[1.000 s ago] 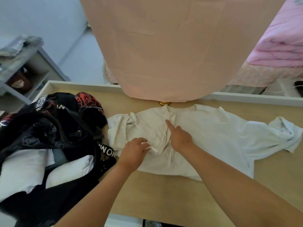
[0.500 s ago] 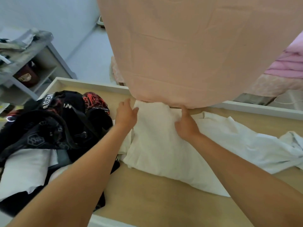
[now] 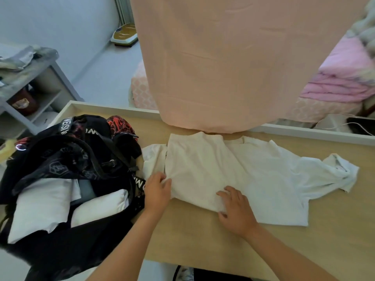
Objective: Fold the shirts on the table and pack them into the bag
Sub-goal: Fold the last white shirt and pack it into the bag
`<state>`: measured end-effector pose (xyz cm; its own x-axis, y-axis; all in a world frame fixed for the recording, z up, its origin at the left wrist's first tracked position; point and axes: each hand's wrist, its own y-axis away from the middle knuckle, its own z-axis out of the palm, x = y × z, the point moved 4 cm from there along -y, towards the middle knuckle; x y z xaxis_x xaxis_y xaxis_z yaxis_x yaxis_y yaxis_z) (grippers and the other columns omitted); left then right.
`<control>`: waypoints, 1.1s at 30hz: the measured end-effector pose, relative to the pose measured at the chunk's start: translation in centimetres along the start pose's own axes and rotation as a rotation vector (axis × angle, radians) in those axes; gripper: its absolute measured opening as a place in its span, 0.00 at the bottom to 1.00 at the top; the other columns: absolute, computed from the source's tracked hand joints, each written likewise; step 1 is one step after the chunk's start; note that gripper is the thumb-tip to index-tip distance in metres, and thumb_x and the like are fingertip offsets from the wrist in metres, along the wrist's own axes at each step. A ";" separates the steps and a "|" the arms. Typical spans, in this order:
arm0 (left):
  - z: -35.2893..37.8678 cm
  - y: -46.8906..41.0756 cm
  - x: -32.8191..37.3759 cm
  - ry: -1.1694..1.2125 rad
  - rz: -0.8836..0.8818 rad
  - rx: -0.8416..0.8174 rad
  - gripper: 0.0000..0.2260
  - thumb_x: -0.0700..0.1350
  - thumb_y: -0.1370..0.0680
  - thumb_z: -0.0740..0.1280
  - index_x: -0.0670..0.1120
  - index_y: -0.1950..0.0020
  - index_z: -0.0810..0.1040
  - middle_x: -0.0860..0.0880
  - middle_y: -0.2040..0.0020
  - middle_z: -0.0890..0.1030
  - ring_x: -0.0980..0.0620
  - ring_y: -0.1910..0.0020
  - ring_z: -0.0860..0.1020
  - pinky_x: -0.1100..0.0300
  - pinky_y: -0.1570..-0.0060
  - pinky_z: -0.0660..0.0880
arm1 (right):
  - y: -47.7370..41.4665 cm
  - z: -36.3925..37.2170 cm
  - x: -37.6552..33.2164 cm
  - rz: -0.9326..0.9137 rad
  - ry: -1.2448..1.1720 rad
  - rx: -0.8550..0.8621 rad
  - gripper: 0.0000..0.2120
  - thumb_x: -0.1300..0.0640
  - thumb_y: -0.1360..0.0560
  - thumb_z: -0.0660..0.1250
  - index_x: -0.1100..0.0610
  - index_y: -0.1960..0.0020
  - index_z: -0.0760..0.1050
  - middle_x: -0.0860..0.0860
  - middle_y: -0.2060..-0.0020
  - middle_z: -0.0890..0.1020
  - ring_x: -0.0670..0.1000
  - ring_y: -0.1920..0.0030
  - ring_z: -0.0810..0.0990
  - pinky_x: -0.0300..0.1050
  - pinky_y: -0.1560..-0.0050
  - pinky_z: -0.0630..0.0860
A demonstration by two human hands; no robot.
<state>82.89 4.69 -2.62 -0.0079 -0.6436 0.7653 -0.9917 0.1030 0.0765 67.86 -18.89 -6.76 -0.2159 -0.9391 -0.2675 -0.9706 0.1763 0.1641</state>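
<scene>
peach cloth [image 3: 223, 67] hanging; pink bedding [image 3: 341, 78] right

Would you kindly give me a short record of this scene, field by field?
shirt: white, flat on the table, left side folded over, right sleeve unfolded
left hand: on the shirt's folded left edge; grip unclear
right hand: fingers spread, pressing the shirt's near edge
bag: black, open, left of the shirt, folded white clothes inside
pink sheet: hanging over the table's far edge
</scene>
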 end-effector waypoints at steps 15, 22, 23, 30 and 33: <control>-2.2 5.4 -2.2 -1.163 -0.025 -1.006 0.13 0.47 0.21 0.60 0.47 0.38 0.73 0.51 0.45 0.82 0.50 0.51 0.80 0.55 0.48 0.74 | 4.6 -1.0 0.3 0.099 -0.006 -0.634 0.08 0.60 0.26 0.65 0.47 0.59 0.73 0.44 0.56 0.74 0.47 0.52 0.74 0.38 0.54 0.71; 1.5 3.7 4.0 -0.945 0.099 -0.879 0.10 0.49 0.19 0.58 0.45 0.48 0.76 0.51 0.55 0.84 0.53 0.61 0.80 0.57 0.55 0.75 | 3.3 -2.9 1.7 0.277 -0.320 -0.547 0.10 0.55 0.25 0.64 0.54 0.48 0.82 0.48 0.49 0.82 0.49 0.47 0.81 0.44 0.45 0.77; 2.4 2.8 4.8 -0.842 0.183 -0.752 0.11 0.47 0.19 0.57 0.47 0.44 0.76 0.50 0.48 0.82 0.51 0.54 0.80 0.57 0.53 0.74 | 2.3 -3.9 2.6 0.289 -0.283 -0.412 0.09 0.55 0.24 0.64 0.51 0.48 0.81 0.46 0.48 0.81 0.49 0.46 0.79 0.43 0.43 0.76; 8.1 -2.5 8.1 -0.691 0.441 -0.476 0.23 0.47 0.18 0.60 0.46 0.24 0.62 0.46 0.27 0.67 0.46 0.29 0.65 0.51 0.33 0.65 | -3.2 -9.3 10.9 0.557 -0.159 0.244 0.22 0.60 0.25 0.66 0.54 0.31 0.70 0.56 0.34 0.70 0.60 0.35 0.70 0.55 0.39 0.72; 10.3 -4.8 7.6 -0.757 0.358 -0.554 0.26 0.53 0.19 0.60 0.45 0.23 0.58 0.45 0.26 0.66 0.44 0.29 0.65 0.49 0.31 0.63 | -4.3 -9.1 14.8 0.651 -0.149 0.194 0.30 0.54 0.24 0.68 0.56 0.25 0.62 0.58 0.31 0.69 0.62 0.32 0.68 0.57 0.35 0.68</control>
<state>86.32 -8.51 -3.69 -0.5645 -0.7986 0.2085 -0.7169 0.5996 0.3557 69.78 -36.23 -2.75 -0.7595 -0.5763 -0.3017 -0.6371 0.7526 0.1664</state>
